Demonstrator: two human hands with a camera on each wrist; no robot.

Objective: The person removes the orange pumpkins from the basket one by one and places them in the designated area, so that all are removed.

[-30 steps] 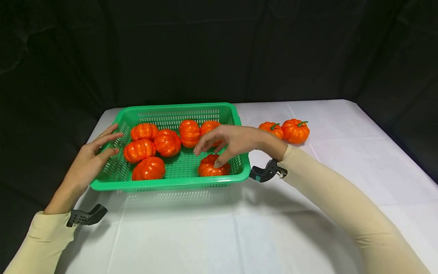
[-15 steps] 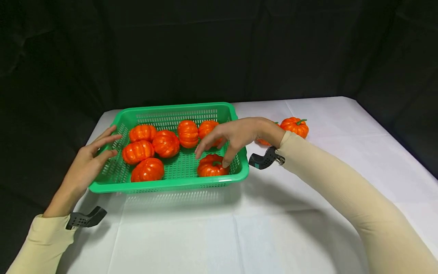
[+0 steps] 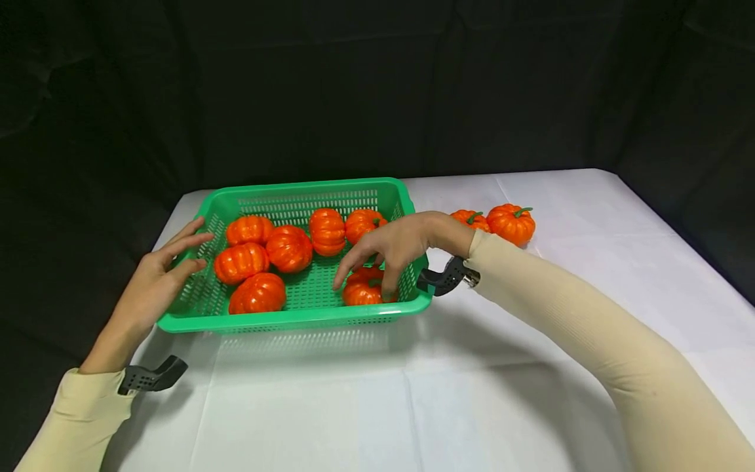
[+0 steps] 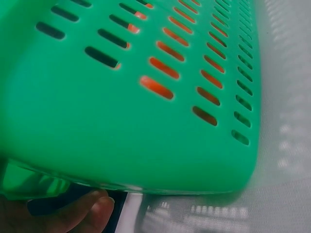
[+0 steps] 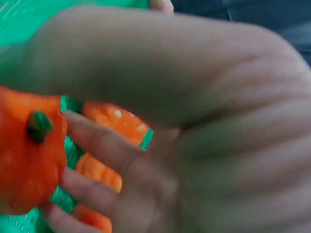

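A green perforated basket (image 3: 295, 319) holds several orange toy pumpkins. My left hand (image 3: 154, 283) is at its left rim, fingers extended and spread over the edge; whether they touch the rim cannot be told. In the left wrist view, fingertips (image 4: 97, 208) show beside the basket wall (image 4: 121, 145). My right hand (image 3: 395, 246) reaches over the right side, spread around a pumpkin (image 3: 361, 288) on the basket floor. The thumb is at its right, a finger at its left with a small gap. In the right wrist view, fingertips lie against or close beside this green-stemmed pumpkin (image 5: 29, 165).
More pumpkins lie in the basket, such as one at front left (image 3: 257, 294) and one at the back (image 3: 327, 231). Outside it, to the right, two pumpkins sit on the white tablecloth (image 3: 590, 262); one is the far-right pumpkin (image 3: 511, 224). A black curtain (image 3: 377, 85) hangs behind.
My right hand has lowered slightly around the front-right pumpkin, its thumb shifting from in front of it to its right side. The pumpkins and my left hand have stayed in place.
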